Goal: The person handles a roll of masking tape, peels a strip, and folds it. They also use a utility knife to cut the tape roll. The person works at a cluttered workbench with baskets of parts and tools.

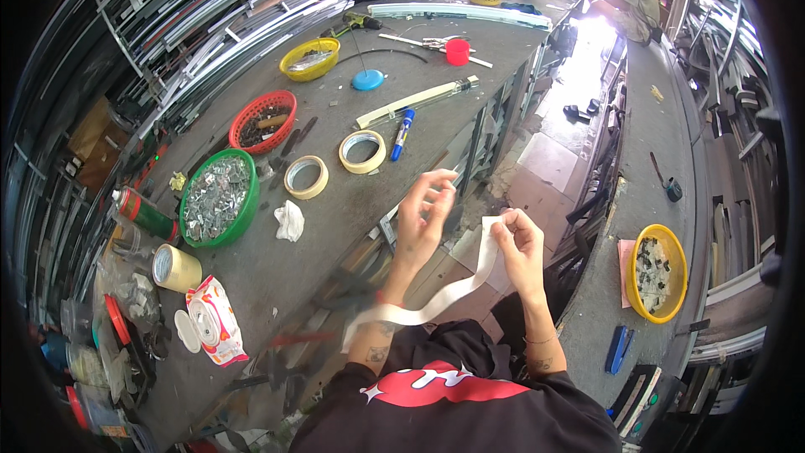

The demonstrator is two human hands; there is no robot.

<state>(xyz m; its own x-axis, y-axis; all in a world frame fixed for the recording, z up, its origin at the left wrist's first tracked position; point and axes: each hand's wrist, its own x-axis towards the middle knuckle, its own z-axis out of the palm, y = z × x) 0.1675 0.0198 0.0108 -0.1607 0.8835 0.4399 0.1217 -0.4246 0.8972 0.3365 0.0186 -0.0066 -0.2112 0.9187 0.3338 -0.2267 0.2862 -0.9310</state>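
A long strip of off-white tape (449, 296) hangs in a curve, one end pinched between the thumb and fingers of my right hand (521, 245). The strip dips down and runs left across my left forearm, where its other end droops. My left hand (425, 208) is raised just left of it, fingers loosely bent and apart, holding nothing that I can see. Two rolls of masking tape, a nearer one (305, 177) and a farther one (362, 153), lie on the grey table (331, 130) beyond my left hand. A blue marker (402, 134) lies beside the farther roll.
Left on the table are a green basket of metal pieces (220, 198), a red basket (263, 121), a wipes pack (215, 321) and a wide tape roll (176, 268). A yellow basket (656, 273) and blue stapler (619, 349) sit on the right bench. Two people are farther off.
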